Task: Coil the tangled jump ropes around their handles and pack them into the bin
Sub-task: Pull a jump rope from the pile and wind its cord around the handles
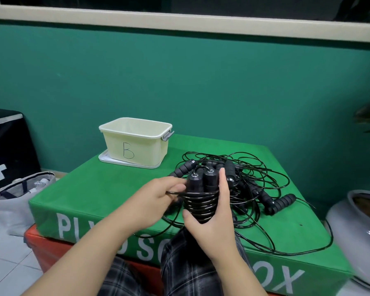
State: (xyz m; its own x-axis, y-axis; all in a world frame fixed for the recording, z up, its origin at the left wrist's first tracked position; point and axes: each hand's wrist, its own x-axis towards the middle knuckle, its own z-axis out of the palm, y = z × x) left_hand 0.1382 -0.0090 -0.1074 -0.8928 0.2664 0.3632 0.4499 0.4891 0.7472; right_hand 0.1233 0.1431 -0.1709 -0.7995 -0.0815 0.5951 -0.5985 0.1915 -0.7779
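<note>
— Fingers of right hand [209, 218] wrap the paired handles [203, 182], thumb across the coils, keeping them upright so turns stack.
— Left hand [158, 199]?
— Pinching the loose rope [175, 192] taut, feeding another turn just above the coils.
— Rest?
— Tangled pile [244, 178] on the green surface [98, 189], behind the hands. Bin [135, 142] marked B stands well apart at back left; can't see any rope in it.

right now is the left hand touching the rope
Touching: the head view shows the left hand pinching the rope beside the coiled handles.
</note>
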